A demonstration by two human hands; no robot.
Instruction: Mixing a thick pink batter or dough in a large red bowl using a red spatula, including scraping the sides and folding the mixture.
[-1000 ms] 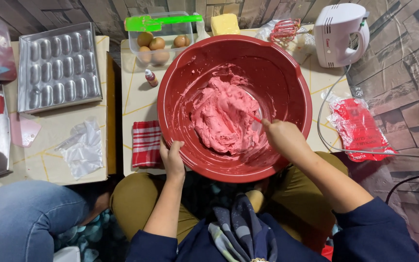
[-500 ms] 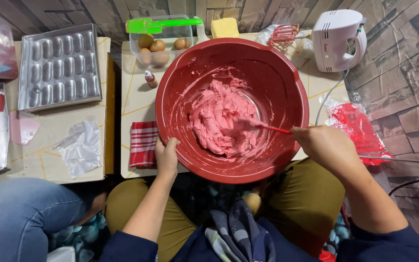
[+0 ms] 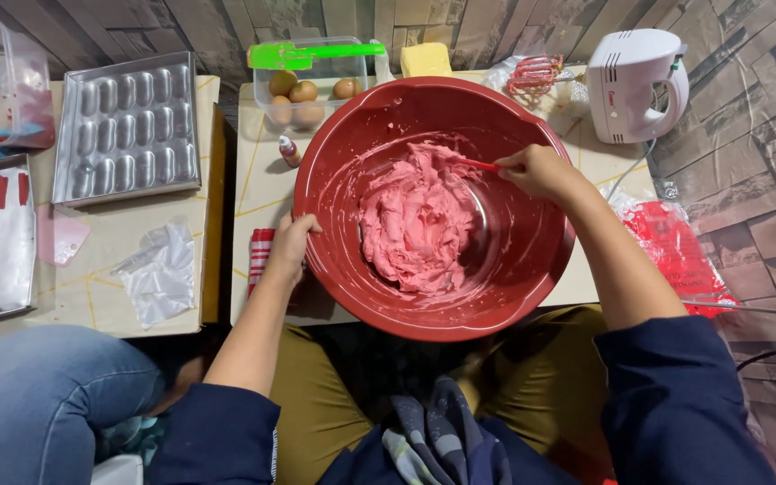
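Note:
A big red plastic bowl (image 3: pixel 532 269) rests on a low table and my lap, with a mound of pink batter (image 3: pixel 415 220) inside. My left hand (image 3: pixel 291 247) grips the bowl's left rim. My right hand (image 3: pixel 536 171) is over the bowl's upper right part, closed on a thin red spatula handle (image 3: pixel 478 164) whose tip is buried in the top of the batter.
A metal mould tray (image 3: pixel 127 126) lies at the left, a clear box of eggs (image 3: pixel 307 90) with a green lid behind the bowl, a white hand mixer (image 3: pixel 635 81) at the back right. A red plastic bag (image 3: pixel 675 251) lies right. Another person's knee (image 3: pixel 38 395) is at the lower left.
My right hand has swept with the spatula from the bowl's right side up to its upper part, stirring the batter. My left hand stays on the rim.

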